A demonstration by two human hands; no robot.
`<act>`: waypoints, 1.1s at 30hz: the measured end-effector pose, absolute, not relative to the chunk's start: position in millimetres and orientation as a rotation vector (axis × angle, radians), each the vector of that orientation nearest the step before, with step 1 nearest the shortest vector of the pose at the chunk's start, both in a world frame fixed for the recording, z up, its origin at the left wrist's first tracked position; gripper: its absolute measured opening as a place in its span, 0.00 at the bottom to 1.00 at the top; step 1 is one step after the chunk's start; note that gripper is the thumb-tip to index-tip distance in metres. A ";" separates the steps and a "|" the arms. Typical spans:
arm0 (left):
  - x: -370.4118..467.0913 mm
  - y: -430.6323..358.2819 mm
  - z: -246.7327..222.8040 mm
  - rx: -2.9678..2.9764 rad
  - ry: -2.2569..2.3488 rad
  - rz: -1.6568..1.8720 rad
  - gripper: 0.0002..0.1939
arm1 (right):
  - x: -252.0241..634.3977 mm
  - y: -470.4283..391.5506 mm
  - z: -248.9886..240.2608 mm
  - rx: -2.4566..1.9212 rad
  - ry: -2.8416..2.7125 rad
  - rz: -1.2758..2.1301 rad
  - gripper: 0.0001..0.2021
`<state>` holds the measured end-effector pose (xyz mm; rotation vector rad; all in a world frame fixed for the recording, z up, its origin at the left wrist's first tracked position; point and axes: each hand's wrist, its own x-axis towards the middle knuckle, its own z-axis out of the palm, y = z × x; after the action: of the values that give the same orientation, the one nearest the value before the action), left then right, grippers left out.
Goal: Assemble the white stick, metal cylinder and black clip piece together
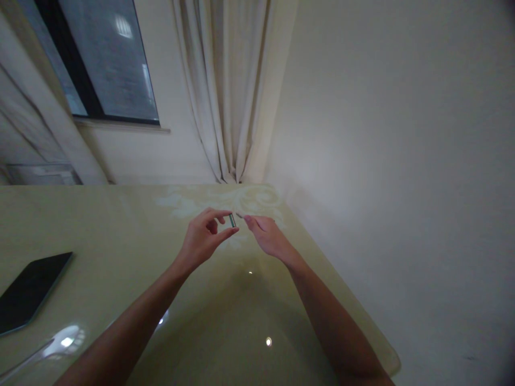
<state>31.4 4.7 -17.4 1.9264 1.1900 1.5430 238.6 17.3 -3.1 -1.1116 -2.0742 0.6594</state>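
Forearms [148, 303] [330, 316] foremost; hands [200, 239] [266, 235] pinch seemingly rod-like pieces [232, 220] [240, 215].

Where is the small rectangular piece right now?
In the head view, slightly left of centre, the small rectangular piece is pinched in the left hand, with the right hand close by.

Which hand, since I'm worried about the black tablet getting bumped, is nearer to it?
Left. The left hand is off to the right of the black tablet, not touching it; the right hand is farther right still, beyond the left.
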 end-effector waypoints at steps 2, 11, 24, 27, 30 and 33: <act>31.7 4.2 -17.5 1.911 1.184 1.539 0.18 | 237.7 16.7 -3.2 -1.066 -2.086 0.681 0.29; 32.5 4.5 -19.2 1.887 1.183 1.530 0.18 | 237.5 19.7 -5.4 -1.091 -2.095 0.679 0.30; 32.5 6.7 -25.1 1.879 1.194 1.497 0.19 | 237.8 22.2 -9.2 -1.155 -2.131 0.661 0.28; 32.1 7.2 -26.4 1.871 1.202 1.489 0.19 | 238.2 22.4 -9.5 -1.137 -2.144 0.659 0.29; 30.8 6.7 -25.5 1.862 1.217 1.500 0.19 | 238.6 21.5 -8.6 -1.111 -2.188 0.642 0.28; 29.0 6.3 -23.9 1.854 1.240 1.510 0.19 | 239.0 20.2 -6.4 -1.207 -2.158 0.548 0.28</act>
<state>29.0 6.3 -23.9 1.8538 1.2397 1.5102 239.0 20.2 -6.4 -1.2074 -2.1581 0.5480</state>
